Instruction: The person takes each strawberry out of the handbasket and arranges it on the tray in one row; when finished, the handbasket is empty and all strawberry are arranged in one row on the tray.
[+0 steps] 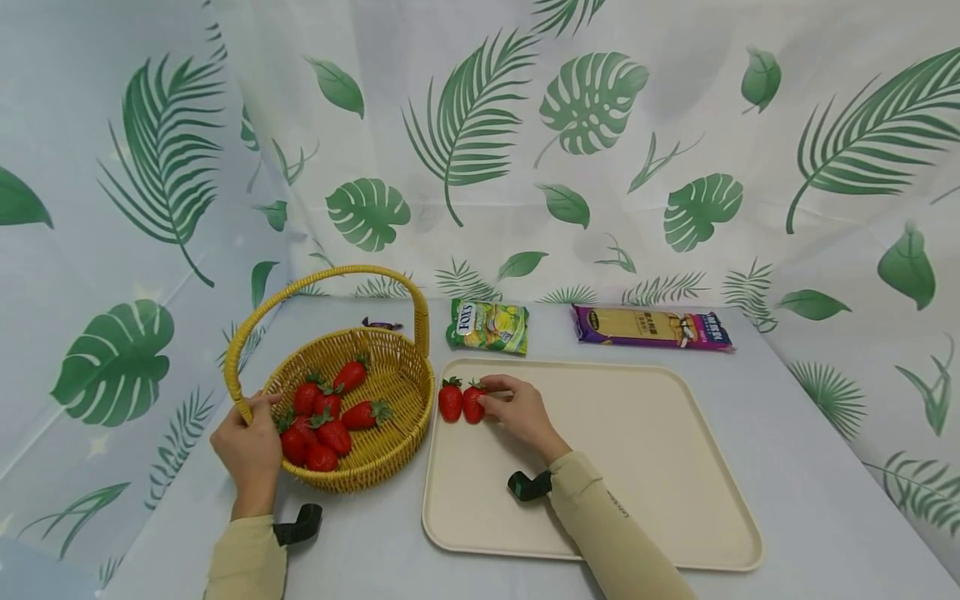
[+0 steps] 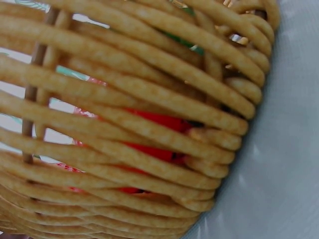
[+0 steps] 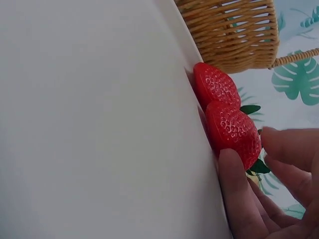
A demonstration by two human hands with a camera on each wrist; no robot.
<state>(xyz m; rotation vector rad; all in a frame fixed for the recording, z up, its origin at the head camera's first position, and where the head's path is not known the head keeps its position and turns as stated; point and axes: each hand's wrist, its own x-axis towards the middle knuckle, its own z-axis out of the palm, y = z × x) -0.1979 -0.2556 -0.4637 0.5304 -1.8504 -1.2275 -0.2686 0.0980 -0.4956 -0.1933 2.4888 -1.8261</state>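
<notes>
My left hand (image 1: 253, 442) grips the yellow wicker basket (image 1: 367, 478) at its left rim, near the foot of the tall handle. Several red strawberries (image 1: 335, 435) with green leaves lie inside, mostly toward the left. Through the weave, the left wrist view shows bits of red; the left fingers are out of sight there. On the beige tray (image 1: 615, 475), two strawberries stand side by side at the upper left corner. My right hand (image 1: 522, 412) pinches the right-hand strawberry (image 3: 233, 130) between thumb and fingers. The other strawberry (image 3: 215, 87) touches it on the basket side.
Behind the tray lie a green candy bag (image 1: 489, 327) and a long purple-and-gold snack packet (image 1: 651, 327). A small purple wrapped sweet (image 1: 382, 324) sits behind the basket. Leaf-printed cloth (image 1: 480, 242) hangs behind and at both sides of the table.
</notes>
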